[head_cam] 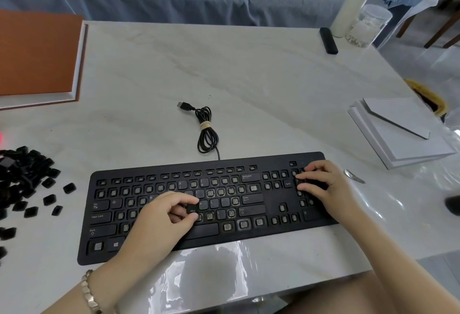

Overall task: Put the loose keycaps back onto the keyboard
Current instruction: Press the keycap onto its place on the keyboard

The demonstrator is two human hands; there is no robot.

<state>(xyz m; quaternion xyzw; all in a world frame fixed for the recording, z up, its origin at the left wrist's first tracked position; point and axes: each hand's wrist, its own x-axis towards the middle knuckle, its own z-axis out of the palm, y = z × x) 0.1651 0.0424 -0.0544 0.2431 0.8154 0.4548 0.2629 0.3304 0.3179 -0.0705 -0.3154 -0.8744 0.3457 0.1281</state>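
On the black keyboard [174, 164], mostly bare grey domes, our left hand [166, 216] is pinching a keycap [192, 208]; right hand [323, 184] curling at its right end, grip unclear

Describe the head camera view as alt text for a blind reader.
A person's left hand pinches a keycap over a black keyboard missing most keys; the right hand rests on its right end. Loose keycaps lie piled at left.

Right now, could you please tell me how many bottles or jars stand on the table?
2: a white bottle at the far right corner of the table, and a clear jar beside it, nearer the camera. None appears hidden.
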